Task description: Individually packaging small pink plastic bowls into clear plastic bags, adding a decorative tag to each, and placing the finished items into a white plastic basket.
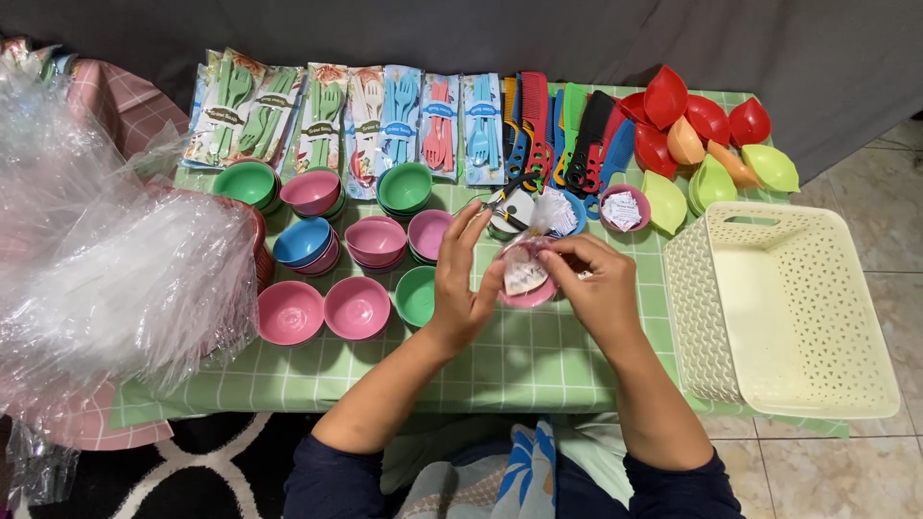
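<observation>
left hand (461,279) + right hand (591,284) pinch wrapped pink bowl (526,277) | cream basket (817,317) overhangs right table edge | bowls (356,306) crowd left

The tablecloth (500,365) is pale green with a white grid of checks. At its nine o'clock side stand small bowls (357,308) in pink, green, blue and purple. The packets of cutlery (404,115) at eleven o'clock hold green, cream, light blue and coral pieces behind floral-printed cards. The combs (558,135) at twelve o'clock are red, blue, green, black and yellow. The leaf-shaped dishes (707,144) at one o'clock are red, orange and lime green. The perforated basket (788,308) at three o'clock is cream. Between the hands, the wrapped bowl (527,279) looks pink, though the wrap blurs it. The sleeves (327,481) at six o'clock are navy.
</observation>
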